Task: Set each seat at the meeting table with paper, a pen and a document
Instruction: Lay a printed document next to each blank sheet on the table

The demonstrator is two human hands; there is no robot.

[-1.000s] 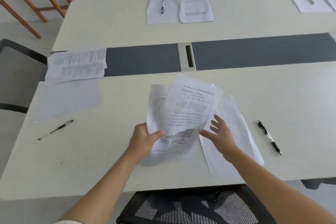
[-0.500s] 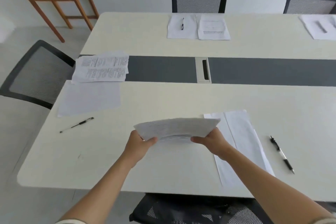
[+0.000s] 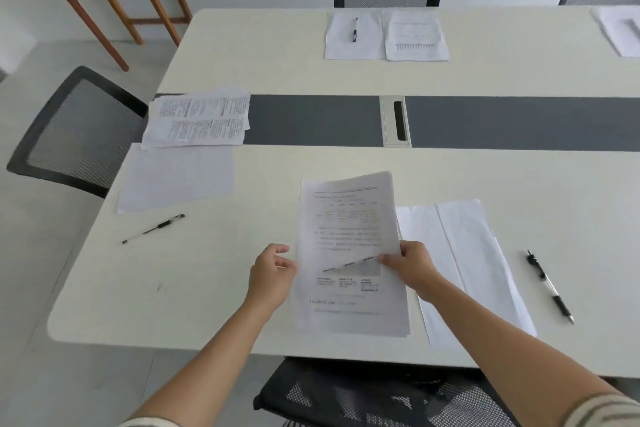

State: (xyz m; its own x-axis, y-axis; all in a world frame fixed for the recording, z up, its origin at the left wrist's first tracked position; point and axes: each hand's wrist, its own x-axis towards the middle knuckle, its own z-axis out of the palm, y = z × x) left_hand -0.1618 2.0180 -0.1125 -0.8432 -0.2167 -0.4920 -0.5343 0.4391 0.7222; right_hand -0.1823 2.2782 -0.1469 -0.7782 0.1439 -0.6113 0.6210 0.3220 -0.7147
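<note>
R hand [image 3: 412, 267] pinches the right edge of the white printed document stack [image 3: 349, 253], thumb pressed on top. L hand [image 3: 272, 274] sits just beside the doc's left edge, fingers loosely curled, gripping nothing. Doc is between both hands, low over the cream meeting table [image 3: 207, 288] near its front edge; can't tell if it lies fully flat. Just right of R hand: blank white paper sheets [image 3: 474, 253], partly under the forearm. Further right: black-and-clear ballpoint pen [image 3: 549, 286]. Well left of L hand: slim black pen [image 3: 154, 228], w/ a blank white sheet [image 3: 176, 177] & a printed text pile [image 3: 197, 120] beyond it.
</note>
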